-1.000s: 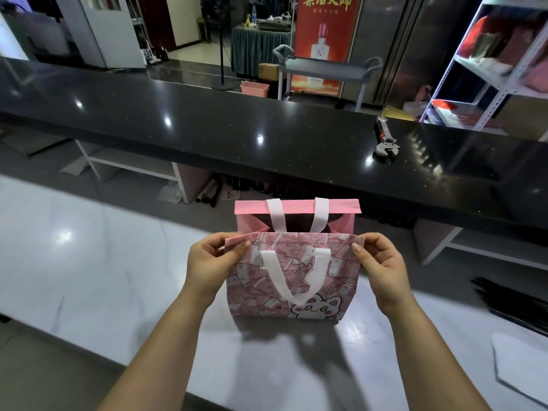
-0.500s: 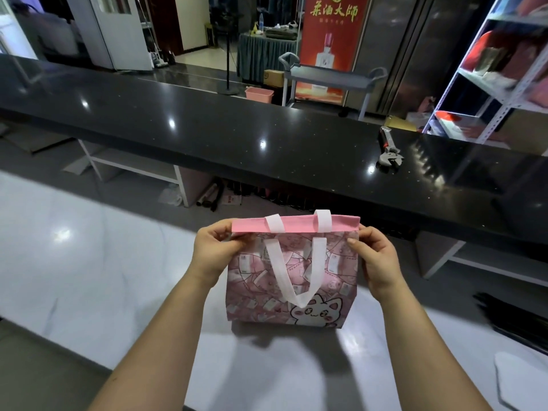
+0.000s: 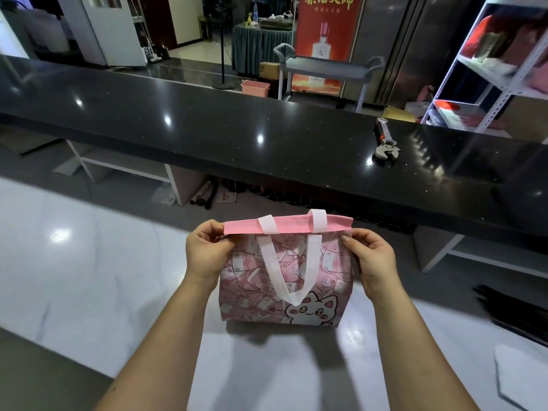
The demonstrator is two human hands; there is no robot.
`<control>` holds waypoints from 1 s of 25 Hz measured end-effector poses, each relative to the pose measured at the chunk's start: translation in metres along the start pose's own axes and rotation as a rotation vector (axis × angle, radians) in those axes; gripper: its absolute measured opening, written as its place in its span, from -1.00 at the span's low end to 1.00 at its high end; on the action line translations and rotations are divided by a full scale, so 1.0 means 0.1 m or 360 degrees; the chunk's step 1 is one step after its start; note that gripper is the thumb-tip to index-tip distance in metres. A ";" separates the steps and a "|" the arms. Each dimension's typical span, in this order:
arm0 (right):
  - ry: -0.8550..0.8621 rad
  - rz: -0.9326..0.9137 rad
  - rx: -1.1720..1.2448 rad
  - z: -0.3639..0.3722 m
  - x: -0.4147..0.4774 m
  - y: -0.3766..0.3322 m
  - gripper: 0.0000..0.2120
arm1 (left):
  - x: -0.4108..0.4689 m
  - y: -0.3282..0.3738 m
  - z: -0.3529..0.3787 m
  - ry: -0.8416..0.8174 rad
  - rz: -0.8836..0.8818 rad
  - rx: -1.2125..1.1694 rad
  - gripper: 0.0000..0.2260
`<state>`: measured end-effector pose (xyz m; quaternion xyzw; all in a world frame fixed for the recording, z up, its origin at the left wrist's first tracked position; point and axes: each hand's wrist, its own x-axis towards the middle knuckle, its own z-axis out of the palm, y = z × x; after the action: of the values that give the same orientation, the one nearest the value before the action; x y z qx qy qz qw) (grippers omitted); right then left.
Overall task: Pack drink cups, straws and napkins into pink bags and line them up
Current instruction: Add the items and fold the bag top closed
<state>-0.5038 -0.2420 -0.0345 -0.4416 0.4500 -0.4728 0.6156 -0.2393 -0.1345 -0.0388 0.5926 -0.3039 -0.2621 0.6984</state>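
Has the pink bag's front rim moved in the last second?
Yes. The pink bag's front rim moved away from the person, toward the black counter, closing against the back rim.

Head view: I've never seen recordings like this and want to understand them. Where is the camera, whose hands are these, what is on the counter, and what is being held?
There is no machine here. A person wears a camera on the head, so this one picture looks forward and down over their own arms. The left hand and the right hand each pinch one end of the top edge of a pink bag printed with a cartoon cat. The bag stands on a white counter. Behind it runs a black counter with a wrench lying on it. At the right edge lie a dark bundle and a white sheet, both too blurred to name.
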 end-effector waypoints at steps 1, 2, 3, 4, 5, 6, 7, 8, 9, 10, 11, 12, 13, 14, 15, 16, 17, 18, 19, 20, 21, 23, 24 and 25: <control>-0.0009 0.0058 0.0010 0.00 0.01 -0.02 -0.91 | 0.00 0.00 0.00 -0.0003 0.0001 -0.0001 -0.65; -0.0024 0.0106 0.0023 0.01 0.02 -0.03 -0.90 | 0.00 0.00 0.01 -0.0008 0.0003 -0.0004 -0.64; -0.0040 0.0127 0.0033 0.01 0.02 -0.03 -0.88 | 0.00 0.00 0.01 -0.0015 0.0004 -0.0008 -0.64; -0.0054 0.0125 0.0038 0.02 0.02 -0.03 -0.85 | 0.00 -0.01 0.01 -0.0020 0.0005 -0.0012 -0.64; -0.0067 0.0110 0.0041 0.02 0.02 -0.02 -0.82 | -0.01 -0.01 0.01 -0.0023 0.0004 -0.0014 -0.65; -0.0079 0.0093 0.0048 0.03 0.00 -0.01 -0.79 | -0.01 -0.01 0.01 -0.0025 0.0001 -0.0014 -0.65; -0.0093 0.0080 0.0062 0.03 -0.01 0.00 -0.78 | -0.02 -0.01 0.01 -0.0024 -0.0002 -0.0013 -0.65; -0.0110 0.0070 0.0088 0.03 -0.02 0.00 -0.77 | -0.02 -0.01 0.01 -0.0020 -0.0003 -0.0011 -0.66; -0.0129 0.0060 0.0117 0.02 -0.02 0.01 -0.75 | -0.03 -0.01 0.01 -0.0013 -0.0003 -0.0006 -0.66; -0.0146 0.0042 0.0131 0.01 -0.02 0.01 -0.72 | -0.03 0.00 0.01 -0.0008 -0.0002 0.0000 -0.65; -0.0151 0.0011 0.0116 0.01 -0.03 0.02 -0.70 | -0.03 0.01 0.02 -0.0002 -0.0001 0.0001 -0.64; -0.0141 -0.0035 0.0071 0.00 -0.03 0.03 -0.68 | -0.03 0.01 0.02 0.0004 -0.0003 -0.0002 -0.64; -0.0120 -0.0095 0.0012 0.00 -0.03 0.04 -0.67 | -0.03 0.02 0.03 0.0008 -0.0004 -0.0008 -0.64; -0.0098 -0.0172 -0.0045 0.00 -0.03 0.05 -0.68 | -0.03 0.03 0.03 0.0011 -0.0002 -0.0012 -0.64; -0.0086 -0.0261 -0.0092 0.00 -0.03 0.04 -0.69 | -0.03 0.04 0.03 0.0013 0.0001 -0.0015 -0.65; -0.0092 -0.0350 -0.0136 0.00 -0.02 0.03 -0.69 | -0.03 0.05 0.02 0.0017 0.0004 -0.0009 -0.65; -0.0110 -0.0432 -0.0189 -0.02 -0.01 0.00 -0.66 | -0.02 0.06 0.02 0.0021 0.0005 0.0007 -0.66; -0.0137 -0.0507 -0.0266 -0.04 0.01 -0.03 -0.61 | -0.02 0.06 0.01 0.0021 0.0006 0.0029 -0.66; -0.0173 -0.0586 -0.0375 -0.08 0.03 -0.06 -0.55 | -0.01 0.05 0.00 0.0019 0.0005 0.0044 -0.64; -0.0221 -0.0670 -0.0515 -0.11 0.04 -0.09 -0.49 | -0.01 0.06 0.00 0.0009 0.0002 0.0043 -0.61; -0.0280 -0.0752 -0.0657 -0.14 0.05 -0.11 -0.44 | -0.02 0.06 -0.01 -0.0005 0.0002 0.0025 -0.58; -0.0406 -0.0882 -0.0850 -0.19 0.08 -0.13 -0.40 | 0.00 0.09 -0.03 -0.0036 0.0045 0.0006 -0.53; -0.0454 -0.0917 -0.0895 -0.20 0.08 -0.12 -0.40 | 0.01 0.11 -0.03 -0.0066 0.0085 0.0024 -0.54; -0.0481 -0.0936 -0.0931 -0.21 0.09 -0.11 -0.42 | 0.02 0.13 -0.03 -0.0110 0.0121 0.0043 -0.54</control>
<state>-0.5251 -0.2549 -0.0294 -0.7708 0.3249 -0.4107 0.3629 -0.2357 -0.1322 -0.0262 0.5806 -0.3538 -0.2514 0.6888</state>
